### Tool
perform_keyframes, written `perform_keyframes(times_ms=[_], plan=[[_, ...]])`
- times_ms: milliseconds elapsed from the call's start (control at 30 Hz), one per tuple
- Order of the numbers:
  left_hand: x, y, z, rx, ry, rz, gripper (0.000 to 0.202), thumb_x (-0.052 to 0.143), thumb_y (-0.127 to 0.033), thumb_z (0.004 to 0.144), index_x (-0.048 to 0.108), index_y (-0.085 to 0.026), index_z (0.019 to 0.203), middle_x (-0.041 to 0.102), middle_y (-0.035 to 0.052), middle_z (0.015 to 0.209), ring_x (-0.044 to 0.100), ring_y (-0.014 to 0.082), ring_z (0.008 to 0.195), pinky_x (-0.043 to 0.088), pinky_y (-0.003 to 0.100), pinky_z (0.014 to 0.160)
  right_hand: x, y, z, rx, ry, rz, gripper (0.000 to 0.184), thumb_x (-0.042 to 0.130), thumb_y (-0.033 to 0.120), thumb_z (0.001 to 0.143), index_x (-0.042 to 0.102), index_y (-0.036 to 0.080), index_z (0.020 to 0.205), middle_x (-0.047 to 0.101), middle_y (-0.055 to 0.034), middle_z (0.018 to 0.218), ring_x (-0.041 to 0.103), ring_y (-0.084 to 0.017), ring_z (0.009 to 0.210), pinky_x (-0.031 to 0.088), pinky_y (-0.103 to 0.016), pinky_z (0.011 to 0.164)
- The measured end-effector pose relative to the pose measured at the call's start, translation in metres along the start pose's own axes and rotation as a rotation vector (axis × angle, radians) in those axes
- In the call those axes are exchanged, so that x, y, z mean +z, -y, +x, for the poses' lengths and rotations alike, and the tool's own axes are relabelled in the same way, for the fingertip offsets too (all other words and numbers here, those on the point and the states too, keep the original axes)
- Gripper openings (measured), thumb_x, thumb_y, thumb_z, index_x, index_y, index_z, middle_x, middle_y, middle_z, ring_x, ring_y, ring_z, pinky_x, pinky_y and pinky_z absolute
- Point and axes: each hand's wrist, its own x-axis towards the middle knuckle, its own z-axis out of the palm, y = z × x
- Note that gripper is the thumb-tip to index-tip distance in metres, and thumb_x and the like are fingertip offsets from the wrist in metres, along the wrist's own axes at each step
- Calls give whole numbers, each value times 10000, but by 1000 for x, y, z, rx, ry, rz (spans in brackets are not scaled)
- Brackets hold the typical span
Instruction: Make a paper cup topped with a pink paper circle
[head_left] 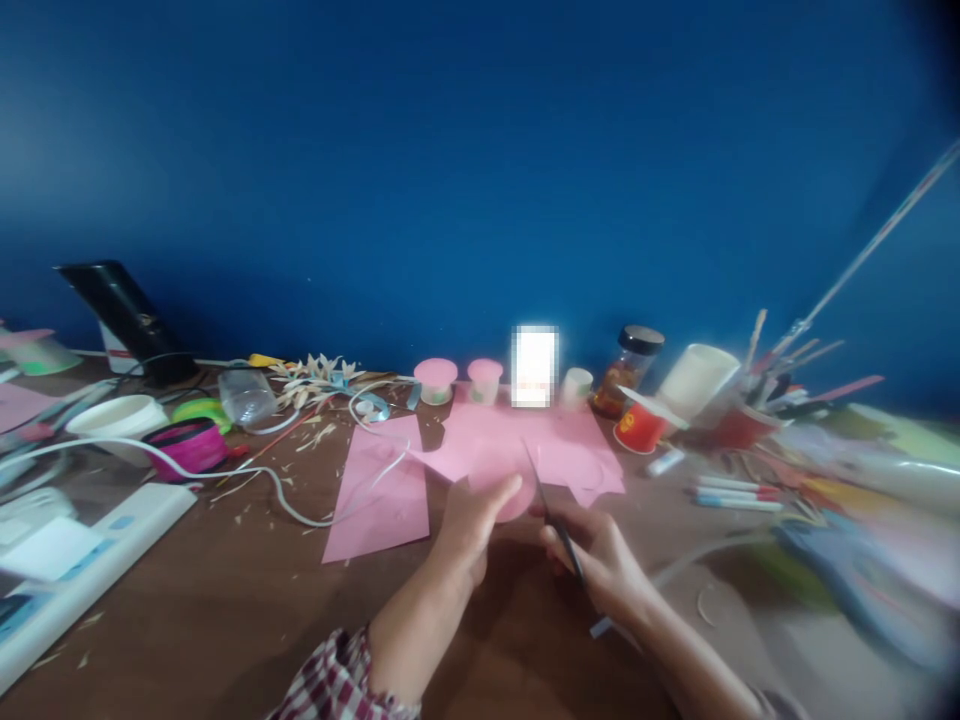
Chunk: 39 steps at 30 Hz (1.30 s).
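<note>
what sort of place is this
Most likely a craft worktable: pink paper lies on it, marker pens sit to the right, and the right hand holds what look like scissors.

Wall (420, 160): deep blue, greyer and paler at the left edge
Tabletop (255, 610): dark brown
Flat sheet (382, 490): plain pink
Paper disc (517, 503): plain pink
Scissors (568, 555): blackish
Sleeve (330, 685): maroon and white checks
Jar (637, 342): black lid, amber-brown contents
Paper cup (636, 432): red with a yellow mark
Power strip (157, 505): white with blue patches
Cord (279, 487): white
Round tub (191, 452): bright magenta, dark rim
Small cup (436, 393): whitish with green marking
Markers (739, 496): white, red and blue, blurred
</note>
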Motion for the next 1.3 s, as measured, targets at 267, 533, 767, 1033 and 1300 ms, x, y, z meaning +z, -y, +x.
perform_keyframes(times_ms=[267,533,767,1033,1300], plan=[[0,4,2,-17,59,-6,488,868,-374,540,731,-83,908,755,156,845,714,299,813,557,374,716,0,-2,1,-8,19,48,541,637,545,822,655,74,1088,511,22,598,467,-118,542,392,-250,523],[1,3,1,-3,33,-27,479,880,-349,519,734,-98,899,757,147,832,713,305,825,561,376,729,1,0,1,5,-1,44,569,645,584,795,675,80,1058,510,26,569,451,-112,512,375,-242,499],[0,2,0,-5,50,-3,502,873,-371,535,730,-90,925,754,157,867,714,305,828,558,397,748,-1,-2,1,-15,-6,18,568,636,589,804,688,90,1072,519,24,556,459,-114,500,389,-243,493],[-1,-1,-3,42,102,3,483,850,-374,574,734,-89,946,750,165,949,698,313,917,546,389,788,-2,-2,2,3,10,27,607,636,598,798,671,68,1091,487,34,555,439,-113,503,363,-248,497],[-2,-5,-3,38,102,36,492,853,-358,566,731,-86,958,751,165,958,694,320,934,535,405,816,-5,0,0,19,35,20,569,633,561,823,665,68,1105,507,25,575,460,-112,518,347,-241,498]])
